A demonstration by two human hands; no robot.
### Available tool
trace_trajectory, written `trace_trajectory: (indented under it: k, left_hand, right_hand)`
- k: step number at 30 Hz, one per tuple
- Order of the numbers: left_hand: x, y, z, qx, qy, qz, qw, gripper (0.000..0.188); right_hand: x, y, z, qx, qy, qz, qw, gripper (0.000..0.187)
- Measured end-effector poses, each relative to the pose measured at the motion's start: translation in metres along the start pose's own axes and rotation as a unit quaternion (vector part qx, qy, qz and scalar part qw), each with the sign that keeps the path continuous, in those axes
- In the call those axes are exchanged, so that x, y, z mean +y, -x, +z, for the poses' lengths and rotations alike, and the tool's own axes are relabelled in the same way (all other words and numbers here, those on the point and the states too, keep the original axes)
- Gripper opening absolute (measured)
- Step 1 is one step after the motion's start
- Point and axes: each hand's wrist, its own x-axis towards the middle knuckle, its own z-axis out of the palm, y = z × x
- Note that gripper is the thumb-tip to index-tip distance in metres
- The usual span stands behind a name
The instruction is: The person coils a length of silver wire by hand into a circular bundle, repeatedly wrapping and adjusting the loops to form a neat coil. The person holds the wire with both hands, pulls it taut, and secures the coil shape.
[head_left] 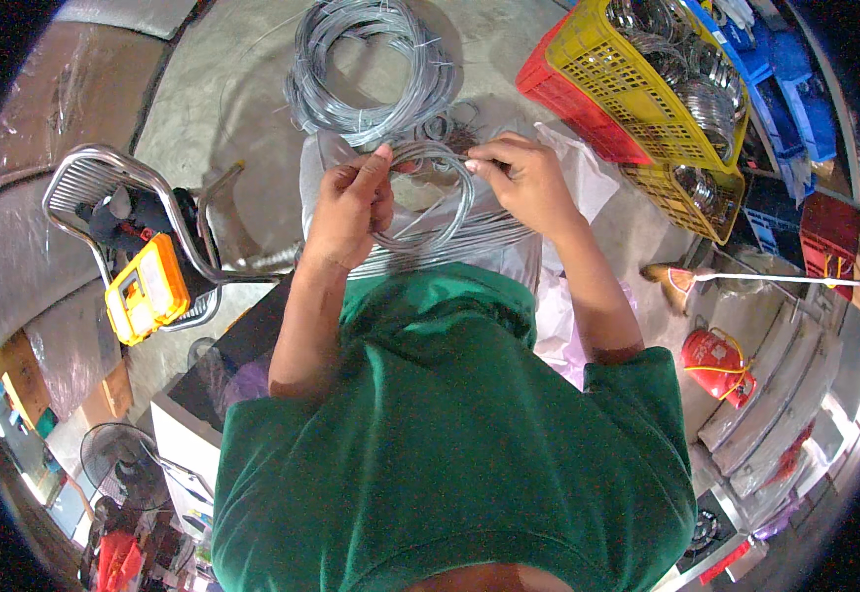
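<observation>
A small coil of grey metal wire (pixel 465 209) is held up in front of me. My left hand (pixel 356 205) is closed round its left side, with the thumb pressed on top. At the coil's upper right, my right hand (pixel 523 180) pinches thumb to forefinger on the wire; whether it grips a loose end or the coil itself is too small to tell. Beneath the coil, a bundle of grey wires (pixel 494 233) runs across my lap. A large coil of wire (pixel 437 77), bound with thin ties, lies on the floor just beyond my hands.
Right of me, a yellow crate (pixel 602 61) full of wire coils rests on a red crate (pixel 558 107), with another yellow crate (pixel 674 205) nearer. A broom (pixel 681 281) and red gas cylinder (pixel 714 360) are there too. Left, a metal chair (pixel 165 178) bears a yellow case (pixel 149 288).
</observation>
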Motion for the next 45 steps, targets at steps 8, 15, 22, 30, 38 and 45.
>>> trace_trajectory:
  k: [8,15,22,30,38,45]
  left_hand:
    - [-0.012,-0.017,-0.023,-0.018,0.117,-0.020,0.993,0.039]
    - [-0.052,-0.061,-0.048,0.037,0.075,0.012,0.996,0.054]
    - [-0.053,-0.038,-0.080,0.071,-0.310,0.097,0.943,0.052]
    - [-0.060,-0.003,-0.068,-0.196,-0.593,0.181,0.759,0.042]
    - [-0.052,0.010,-0.059,-0.184,-0.643,0.209,0.713,0.025]
    - [-0.051,0.024,-0.045,-0.124,-0.684,0.320,0.644,0.019]
  right_hand:
    - [0.002,-0.001,0.011,0.068,-0.136,0.106,0.983,0.038]
    - [0.036,-0.018,0.046,-0.097,-0.242,0.217,0.941,0.029]
    - [0.135,-0.072,0.098,-0.057,-0.031,0.223,0.973,0.036]
    - [0.090,-0.037,0.067,-0.091,0.209,0.072,0.971,0.055]
    - [0.011,0.024,0.034,-0.348,0.112,-0.082,0.927,0.040]
    - [0.008,0.038,0.032,-0.310,0.057,-0.027,0.949,0.026]
